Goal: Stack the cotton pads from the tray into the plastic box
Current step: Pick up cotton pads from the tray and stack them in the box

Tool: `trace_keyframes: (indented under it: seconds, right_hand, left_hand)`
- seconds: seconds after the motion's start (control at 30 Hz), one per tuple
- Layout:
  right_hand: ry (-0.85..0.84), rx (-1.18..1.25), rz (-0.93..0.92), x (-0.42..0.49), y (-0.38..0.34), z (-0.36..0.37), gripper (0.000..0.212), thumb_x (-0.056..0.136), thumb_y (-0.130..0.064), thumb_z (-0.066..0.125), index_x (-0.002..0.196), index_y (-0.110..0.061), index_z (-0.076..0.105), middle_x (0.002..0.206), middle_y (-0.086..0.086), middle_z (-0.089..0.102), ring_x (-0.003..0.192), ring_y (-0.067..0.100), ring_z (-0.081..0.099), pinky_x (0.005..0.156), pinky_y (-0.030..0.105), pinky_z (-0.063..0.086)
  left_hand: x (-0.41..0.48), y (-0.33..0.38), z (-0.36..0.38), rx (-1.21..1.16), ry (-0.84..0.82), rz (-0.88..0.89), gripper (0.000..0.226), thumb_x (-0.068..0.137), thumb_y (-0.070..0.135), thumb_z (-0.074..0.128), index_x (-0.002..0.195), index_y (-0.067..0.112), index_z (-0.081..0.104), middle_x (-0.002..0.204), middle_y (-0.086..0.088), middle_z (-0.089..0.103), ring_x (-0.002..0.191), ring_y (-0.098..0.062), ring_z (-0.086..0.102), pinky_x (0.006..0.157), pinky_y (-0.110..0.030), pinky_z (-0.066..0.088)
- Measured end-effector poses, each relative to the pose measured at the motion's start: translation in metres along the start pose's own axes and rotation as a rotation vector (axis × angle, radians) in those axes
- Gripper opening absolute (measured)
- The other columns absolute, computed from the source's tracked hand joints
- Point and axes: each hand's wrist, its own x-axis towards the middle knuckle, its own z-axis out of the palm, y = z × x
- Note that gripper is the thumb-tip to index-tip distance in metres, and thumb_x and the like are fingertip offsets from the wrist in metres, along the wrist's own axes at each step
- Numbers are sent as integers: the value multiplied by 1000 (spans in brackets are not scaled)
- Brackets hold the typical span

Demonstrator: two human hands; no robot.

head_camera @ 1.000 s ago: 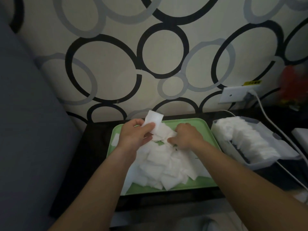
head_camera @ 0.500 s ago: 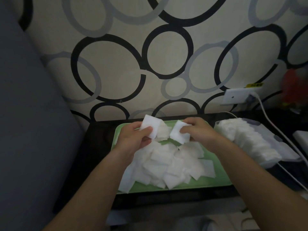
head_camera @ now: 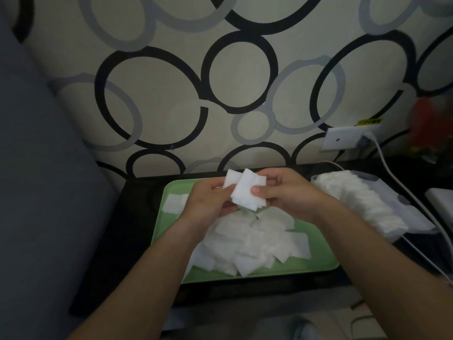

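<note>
Tray (head_camera: 163,229): lower centre, green; a loose pile of pads (head_camera: 259,241) is left on it.
Left hand (head_camera: 208,204): pinches a bundle of pads (head_camera: 246,192), mid-frame.
Right hand (head_camera: 289,195): now joined to it, thumb clamping the same bundle; separate pads merged.
Box (head_camera: 414,217): right, part-filled; probably the bundle's next stop.

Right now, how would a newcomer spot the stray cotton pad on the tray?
Find the green tray on the dark table below the ringed wallpaper, then look to its far left corner, left of the left hand. The stray pad lies flat and alone there, apart from the loose heap in the tray's middle.
</note>
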Motion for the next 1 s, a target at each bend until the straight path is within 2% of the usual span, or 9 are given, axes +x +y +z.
trace_keyframes:
  seconds: [0.07, 0.17, 0.33, 0.5, 0.7, 0.83, 1.0]
  right_hand:
    - [44, -1, -7, 3, 2, 0, 37, 81, 7, 70, 117, 7, 62, 108, 24, 71, 98, 33, 70, 78, 38, 59]
    - [130, 16, -7, 6, 3, 1, 43, 74, 6, 76, 114, 7, 62, 113, 32, 65, 102, 40, 68, 82, 44, 59]
    - [143, 9, -2, 5, 1, 3, 51, 60, -2, 83, 107, 2, 64, 110, 32, 67, 100, 40, 69, 75, 40, 59]
    - [191, -134, -20, 3, -2, 3, 38, 65, 4, 85, 97, -2, 67, 92, 22, 72, 84, 32, 73, 73, 40, 60]
    - [224, -202, -25, 3, -4, 5, 34, 63, 3, 87, 88, -6, 65, 74, 9, 68, 65, 19, 69, 63, 33, 58]
    - [251, -239, -26, 3, -5, 6, 36, 62, 0, 89, 88, -7, 66, 77, 11, 66, 64, 18, 66, 59, 30, 55]
    - [279, -137, -37, 2, -5, 3, 34, 63, -2, 88, 88, -6, 66, 75, 10, 65, 67, 21, 64, 62, 32, 55]
  left_hand:
    - [-2, 1, 3, -2, -44, 10, 12, 97, 19, 64, 102, 21, 74, 97, -2, 79, 92, -14, 75, 74, -24, 60]
    - [-1, 1, 5, 25, -74, 1, 17, 99, 20, 59, 107, 19, 74, 103, -5, 78, 99, -20, 74, 84, -31, 60]
    - [-4, 4, 5, 23, -93, -32, 23, 102, 17, 52, 108, 19, 74, 103, -5, 78, 96, -19, 75, 80, -28, 60]
    - [-5, 7, 5, 26, -111, -64, 25, 97, 12, 54, 109, 13, 75, 102, -10, 77, 94, -22, 75, 74, -26, 59]
    - [-5, 8, 5, -21, -117, -102, 23, 97, 11, 53, 94, 13, 76, 93, -12, 77, 83, -20, 75, 73, -30, 60]
    - [-3, 5, 2, -84, -175, -137, 24, 101, 14, 52, 115, 4, 68, 98, -11, 76, 86, -18, 74, 79, -32, 61]
    - [-4, 3, -3, -154, -254, -121, 23, 102, 6, 51, 119, 4, 67, 114, -15, 74, 101, -20, 73, 80, -26, 60]
